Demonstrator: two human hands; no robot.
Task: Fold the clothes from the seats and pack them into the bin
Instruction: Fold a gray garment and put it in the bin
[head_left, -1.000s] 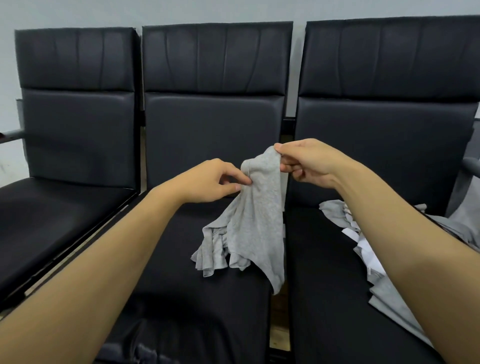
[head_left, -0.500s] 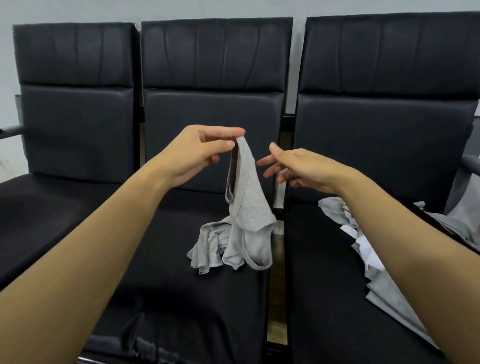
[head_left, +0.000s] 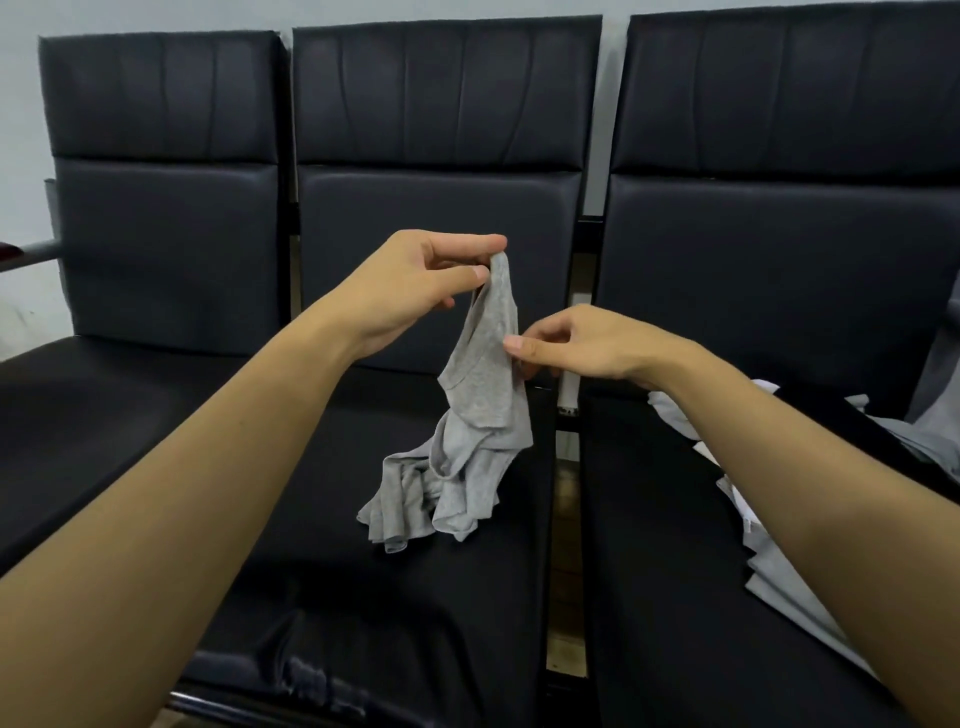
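Note:
A small grey garment (head_left: 478, 405) hangs over the middle seat (head_left: 395, 587), its lower part bunched on the black cushion. My left hand (head_left: 415, 291) pinches its top end between thumb and forefinger and holds it up. My right hand (head_left: 576, 343) is lower and to the right, its thumb and fingers pinching the garment's right edge about halfway down. More grey and white clothes (head_left: 753, 545) lie on the right seat, partly hidden by my right forearm. No bin is in view.
Three black padded seats stand in a row against a pale wall; the left seat (head_left: 78, 405) has nothing on it. A metal armrest (head_left: 31, 254) sticks out at the far left. Narrow gaps between the seats show the floor below.
My right hand let go of the garment's top, dropped lower and took hold of its right edge. My left hand lifted the top end higher, so the garment now hangs lengthwise.

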